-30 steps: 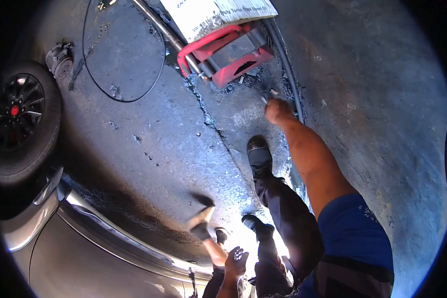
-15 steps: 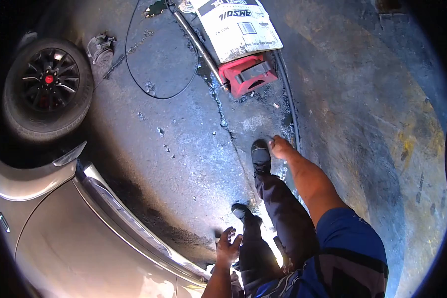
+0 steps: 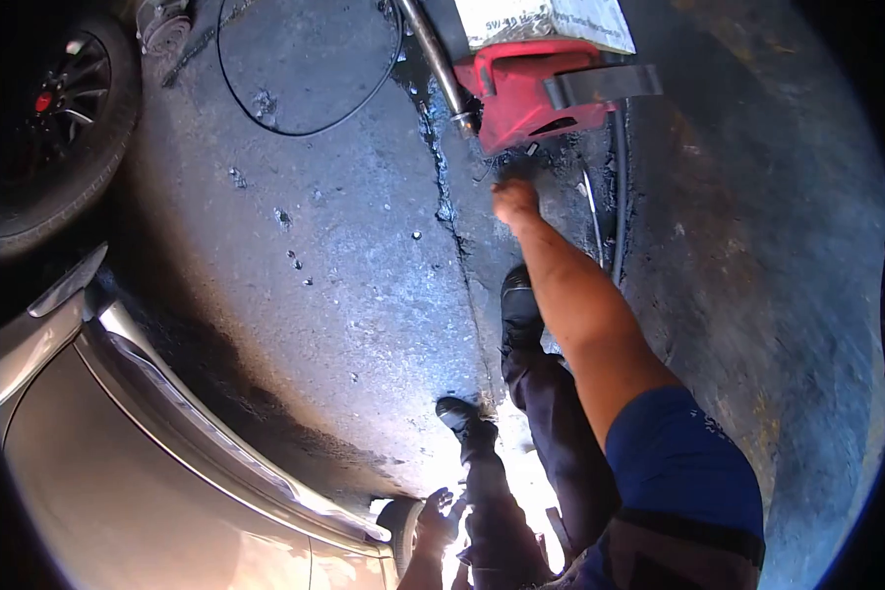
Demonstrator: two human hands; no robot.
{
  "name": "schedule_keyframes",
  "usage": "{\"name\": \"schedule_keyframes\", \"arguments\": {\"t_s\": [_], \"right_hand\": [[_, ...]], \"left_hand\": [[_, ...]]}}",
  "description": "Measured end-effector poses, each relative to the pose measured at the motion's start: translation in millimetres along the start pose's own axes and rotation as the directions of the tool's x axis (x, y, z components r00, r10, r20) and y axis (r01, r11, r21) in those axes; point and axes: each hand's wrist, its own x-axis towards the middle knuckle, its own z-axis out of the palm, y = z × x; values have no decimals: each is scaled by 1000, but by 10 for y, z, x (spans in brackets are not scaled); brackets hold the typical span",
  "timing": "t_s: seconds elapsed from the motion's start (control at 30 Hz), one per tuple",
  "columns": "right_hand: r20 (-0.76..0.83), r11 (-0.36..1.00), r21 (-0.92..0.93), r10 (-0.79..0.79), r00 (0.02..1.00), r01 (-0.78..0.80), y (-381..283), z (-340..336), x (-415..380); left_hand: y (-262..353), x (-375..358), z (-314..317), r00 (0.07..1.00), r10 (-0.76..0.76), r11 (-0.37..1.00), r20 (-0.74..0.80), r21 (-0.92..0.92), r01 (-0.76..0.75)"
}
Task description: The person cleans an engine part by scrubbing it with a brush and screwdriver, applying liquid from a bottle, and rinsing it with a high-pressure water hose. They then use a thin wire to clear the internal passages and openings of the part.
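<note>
My right hand [image 3: 516, 202] reaches out low over the floor, just short of a red piece of equipment [image 3: 536, 98] with a dark bar across it. Its fingers are dark and smeared, so I cannot tell whether they hold anything. A small pale piece [image 3: 532, 149] lies just beyond the fingertips. To the right of that forearm is a thin shiny metal rod [image 3: 592, 208] on the floor. Down by my leg, my left hand [image 3: 439, 521] is open, fingers apart, beside the silver car [image 3: 157, 472] and one of its wheels [image 3: 399, 526].
An oil carton [image 3: 551, 22] rests against the red equipment, with a long metal bar [image 3: 433, 54] to its left. A thin black cable [image 3: 310, 134] loops on the floor, and a thicker hose [image 3: 620, 197] runs at right. A removed wheel [image 3: 59, 128] is at upper left.
My right hand has moved forward from beside my shoe towards the red equipment, and the metal rod now shows. My view has shifted forward. My left hand stays low by the car.
</note>
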Motion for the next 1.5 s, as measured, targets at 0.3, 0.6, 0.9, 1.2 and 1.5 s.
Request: {"name": "schedule_keyframes", "arguments": {"t_s": [0.3, 0.6, 0.9, 1.2, 1.5], "right_hand": [[-73, 756, 587, 405, 912, -288, -22, 960, 557], [16, 930, 241, 282, 959, -277, 147, -19, 50], [-15, 982, 115, 150, 989, -147, 320, 299, 250], [-11, 997, 48, 64, 998, -63, 425, -93, 137], [189, 998, 58, -10, 982, -2, 457, -287, 207]], "left_hand": [[83, 66, -18, 998, -44, 999, -47, -19, 43], [125, 92, -43, 998, -56, 993, 9, -101, 56], [13, 158, 103, 1000, 2, 990, -2, -143, -3], [126, 188, 7, 998, 56, 998, 29, 2, -56], [128, 302, 107, 986, 124, 989, 109, 69, -132]]}}
